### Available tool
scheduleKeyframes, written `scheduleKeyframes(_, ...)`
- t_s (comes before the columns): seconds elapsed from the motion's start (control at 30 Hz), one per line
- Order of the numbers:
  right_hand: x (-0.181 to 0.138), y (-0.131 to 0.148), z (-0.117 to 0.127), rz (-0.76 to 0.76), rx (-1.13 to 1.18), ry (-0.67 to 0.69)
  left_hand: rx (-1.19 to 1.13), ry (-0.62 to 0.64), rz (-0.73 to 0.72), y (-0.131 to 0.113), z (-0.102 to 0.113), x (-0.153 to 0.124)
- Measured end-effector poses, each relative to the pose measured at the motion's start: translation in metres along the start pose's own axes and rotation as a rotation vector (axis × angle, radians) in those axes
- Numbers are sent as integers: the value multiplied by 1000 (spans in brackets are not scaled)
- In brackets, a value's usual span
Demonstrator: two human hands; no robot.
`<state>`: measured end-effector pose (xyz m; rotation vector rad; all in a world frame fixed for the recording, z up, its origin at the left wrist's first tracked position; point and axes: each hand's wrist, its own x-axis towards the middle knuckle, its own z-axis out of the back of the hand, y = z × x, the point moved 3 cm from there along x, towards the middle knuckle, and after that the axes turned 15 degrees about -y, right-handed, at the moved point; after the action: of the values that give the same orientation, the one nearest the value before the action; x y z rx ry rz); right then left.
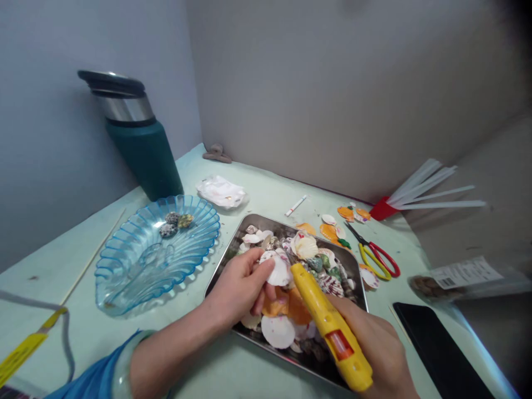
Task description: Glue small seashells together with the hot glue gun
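Note:
Between the thumb and fingers of my left hand (239,285) is a white scallop shell (277,272), held above the tray. My right hand (372,343) is wrapped round a yellow hot glue gun (330,327); its front end points toward the shell, and its tip is hard to make out. Under both hands sits a metal tray (220,266) full of mixed shells. A large pale round shell (278,331) and an orange shell (300,306) lie below my fingers. Spiral shells and a ribbed cream shell (305,245) show near the far side.
A blue shell-shaped dish (137,277) with several small snail shells stands left, before a green bottle (141,149). Scissors (374,255), orange shells and a red cup (380,209) of glue sticks are right. A black phone (436,349) lies near right. A plastic packet (221,192) lies behind.

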<state>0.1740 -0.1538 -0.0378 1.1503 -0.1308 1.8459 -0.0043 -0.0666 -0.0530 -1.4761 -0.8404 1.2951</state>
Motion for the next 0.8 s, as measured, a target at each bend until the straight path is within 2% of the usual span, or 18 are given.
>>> scheduleKeyframes(0.3, -16, -16, 1, 43, -115, 5, -26, -14, -95, 6, 2, 5)
scheduleKeyframes(0.5, -22, -23, 2, 102, -181, -73, -85, -52, -110, -4, 11, -6)
scheduleKeyframes(0.57, -22, -24, 3, 108, -193, -73, -84, -89, -124, -9, 24, -12)
scheduleKeyframes(0.67, -24, -25, 2, 120, -223, -64, -10, -230, -162, -17, 57, -19)
scheduleKeyframes(0.73, -26, -25, 1, 127, -251, -53, 100, -391, -232, -23, 87, -22)
scheduleKeyframes(0.8, -26, -26, 1, 137, -276, -50, 262, -623, -309, -30, 118, -24)
